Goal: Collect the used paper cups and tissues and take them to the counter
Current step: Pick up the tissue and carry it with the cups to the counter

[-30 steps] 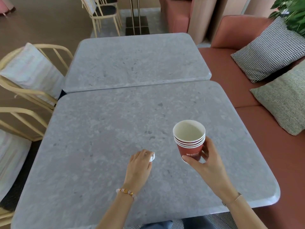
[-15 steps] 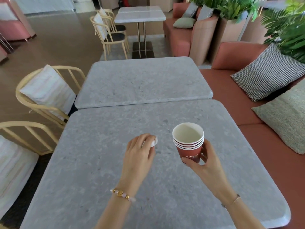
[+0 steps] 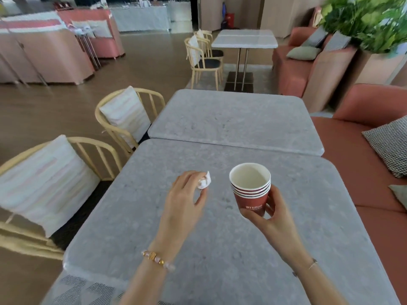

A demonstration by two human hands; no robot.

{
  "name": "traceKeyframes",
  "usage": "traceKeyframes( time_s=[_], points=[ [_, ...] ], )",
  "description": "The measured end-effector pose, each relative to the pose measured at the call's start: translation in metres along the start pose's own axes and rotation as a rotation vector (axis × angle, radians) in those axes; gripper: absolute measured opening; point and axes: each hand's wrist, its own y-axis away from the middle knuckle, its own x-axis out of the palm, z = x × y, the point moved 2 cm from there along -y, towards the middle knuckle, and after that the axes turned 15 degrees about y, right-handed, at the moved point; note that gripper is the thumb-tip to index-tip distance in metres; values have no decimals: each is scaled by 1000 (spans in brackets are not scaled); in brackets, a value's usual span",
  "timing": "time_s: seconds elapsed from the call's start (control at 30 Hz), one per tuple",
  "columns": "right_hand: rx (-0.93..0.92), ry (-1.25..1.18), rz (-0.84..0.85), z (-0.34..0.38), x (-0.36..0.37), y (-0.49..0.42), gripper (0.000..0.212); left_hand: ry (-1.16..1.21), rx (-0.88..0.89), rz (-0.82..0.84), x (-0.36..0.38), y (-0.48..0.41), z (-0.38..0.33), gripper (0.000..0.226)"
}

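Observation:
Several red paper cups [image 3: 251,190] are nested into one stack with a white inside, held upright above the grey stone table [image 3: 220,249]. My right hand [image 3: 272,219] grips the stack from below and behind. A small crumpled white tissue [image 3: 204,180] is pinched in the fingertips of my left hand [image 3: 186,199], lifted off the table just left of the cups.
A second grey table [image 3: 235,119] abuts the far edge. Two cream chairs [image 3: 123,119] with cushions stand on the left, and a salmon sofa [image 3: 361,172] with pillows runs along the right. A long counter [image 3: 44,56] stands far left across the wooden floor.
My left hand has picked the tissue up off the table and raised it. My head has lifted and turned left, bringing the room and counter into view. The cup stack stays in my right hand.

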Motion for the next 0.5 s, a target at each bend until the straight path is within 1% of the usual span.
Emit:
traceKeyframes(
  time_s=[0.13, 0.27, 0.37, 0.5],
  points=[
    [-54, -36, 71, 2, -5, 3, 66, 9, -114, -82, -8, 16, -21, 24],
    [-113, -75, 149, 0, -6, 9, 65, -23, -170, -138, -11, 37, -42, 24],
    [-150, -96, 249, 2, 1, 14, 67, -77, -221, -211, -23, 56, -56, 27],
    [-225, -119, 381, 14, 20, 24, 66, -156, -316, -331, -47, 84, -70, 24]
  ],
)
